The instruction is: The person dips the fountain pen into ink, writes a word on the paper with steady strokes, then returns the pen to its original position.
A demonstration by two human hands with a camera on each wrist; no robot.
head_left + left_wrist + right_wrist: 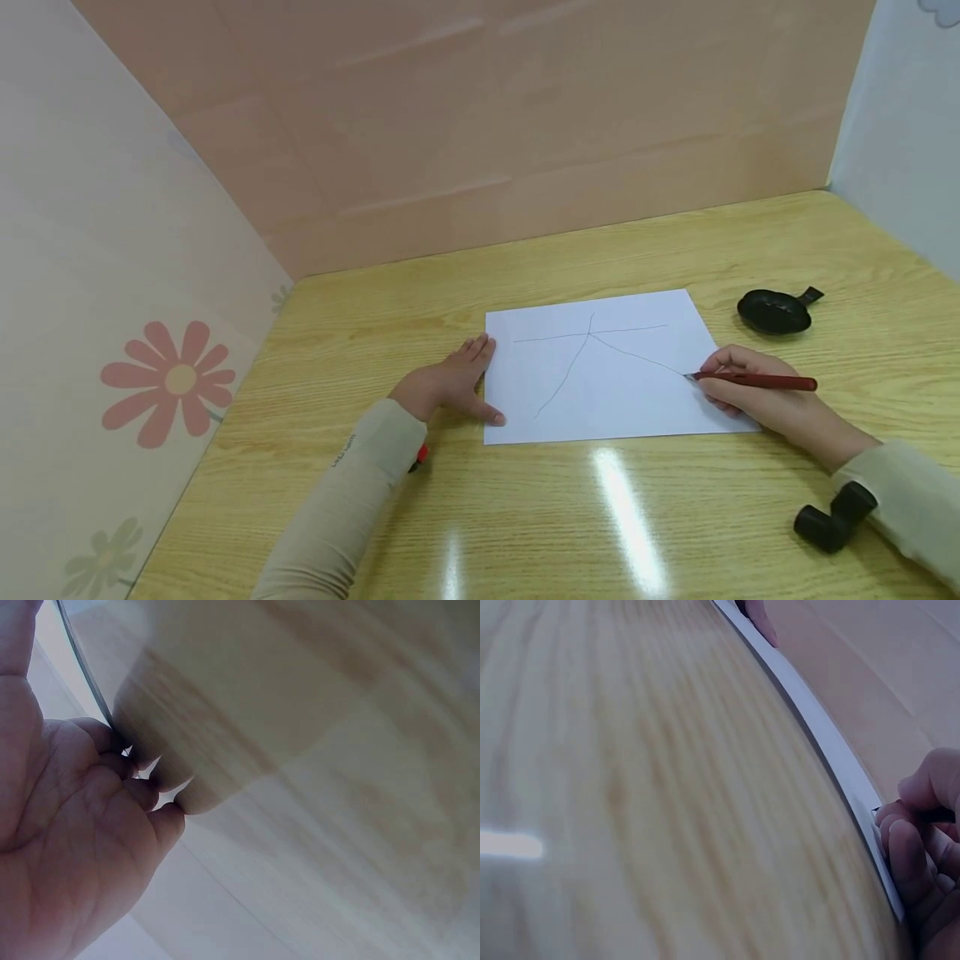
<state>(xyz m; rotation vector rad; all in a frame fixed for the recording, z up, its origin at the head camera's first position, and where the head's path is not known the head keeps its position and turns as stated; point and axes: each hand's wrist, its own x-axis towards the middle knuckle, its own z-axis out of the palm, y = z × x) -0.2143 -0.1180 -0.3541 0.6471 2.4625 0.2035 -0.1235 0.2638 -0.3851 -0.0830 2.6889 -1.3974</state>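
Note:
A white sheet of paper (600, 392) lies on the wooden table, bearing thin dark lines: one runs nearly level, and a short stroke and two slanting strokes meet it near one point. My right hand (757, 392) pinches a dark red pen (772, 381), its silver tip at the lower end of the right slanting line. In the right wrist view the fingers (911, 855) curl at the paper's edge (810, 720). Spread at the sheet's left edge, my left hand (457, 379) rests with thumb on the paper's lower corner. The left wrist view shows its fingertips (171, 817) touching the table.
To the right, beyond the pen hand, sits a glossy black oval object (774, 312) with a short tab. A black device (836, 517) is by the right sleeve, and a small red and black piece (420, 456) shows beside the left cuff. Walls (525, 125) border the table.

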